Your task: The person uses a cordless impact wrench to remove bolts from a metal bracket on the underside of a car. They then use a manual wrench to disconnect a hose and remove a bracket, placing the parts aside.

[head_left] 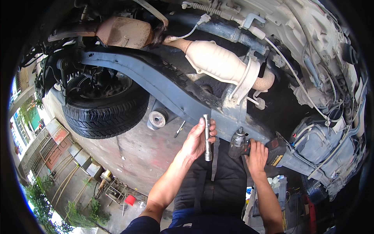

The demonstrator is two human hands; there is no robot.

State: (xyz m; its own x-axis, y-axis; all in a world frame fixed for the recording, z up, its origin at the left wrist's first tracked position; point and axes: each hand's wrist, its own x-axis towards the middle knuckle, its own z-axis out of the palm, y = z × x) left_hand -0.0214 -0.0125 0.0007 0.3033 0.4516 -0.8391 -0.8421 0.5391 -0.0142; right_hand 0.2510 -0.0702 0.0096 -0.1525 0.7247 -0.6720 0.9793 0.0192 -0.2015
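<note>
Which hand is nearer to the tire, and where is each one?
Left. The left hand, holding a metal socket, is right of the tire and slightly lower in the picture; the right hand, gripping a power tool, is farther right.

Daylight admitted from left; lower-left rim overexposed, blue-fringed. Deep shadow cast at upper left and right of centre. Glint returned by metal tool [207, 139], sharply resolved. Edges bowed by fisheye; corners blackened.
</note>
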